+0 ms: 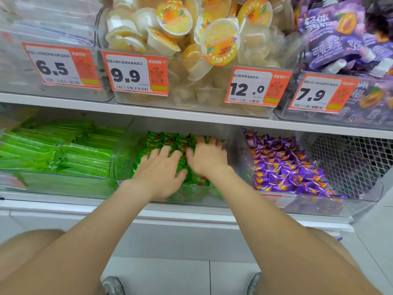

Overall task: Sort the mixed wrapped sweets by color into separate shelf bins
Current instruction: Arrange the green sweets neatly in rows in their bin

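Green wrapped sweets (pixel 170 140) fill the clear middle bin (pixel 124 158) on the lower shelf. Both hands lie flat on that pile. My left hand (pixel 161 169) rests on the front part with fingers spread. My right hand (pixel 207 155) rests just right of it, fingers reaching toward the back of the bin. Neither hand grips a sweet that I can see. The clear bin (pixel 361 201) to the right holds purple and orange wrapped sweets (pixel 282 165). One purple sweet (pixel 339 238) lies on the shelf base below it.
A bin of long green packets (pixel 63 154) stands at the left. A white mesh bag (pixel 348 158) sits at the far right. The upper shelf (pixel 148 111) carries bins of jelly cups (pixel 191 35) and purple pouches (pixel 340 35) with orange price tags. White floor tiles below.
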